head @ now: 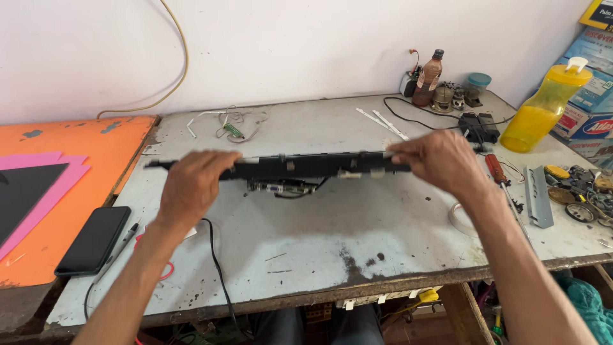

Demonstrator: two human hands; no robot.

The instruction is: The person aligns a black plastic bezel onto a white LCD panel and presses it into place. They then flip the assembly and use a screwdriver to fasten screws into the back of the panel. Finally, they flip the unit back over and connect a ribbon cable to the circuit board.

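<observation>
Panel: a long black flat panel [306, 166] is held edge-on above the grey workbench [357, 243].
Left hand [191, 188]: clamped over the left end.
Right hand [440, 160]: fingers closed on the right end.
Underside: a circuit board [284, 187] is probably attached; view poor.
Handling: judged stiff, light, fragile; best gripped by the frame edges.
Nearby: screwdriver [501, 176], yellow bottle [543, 108], phone [94, 239].
</observation>
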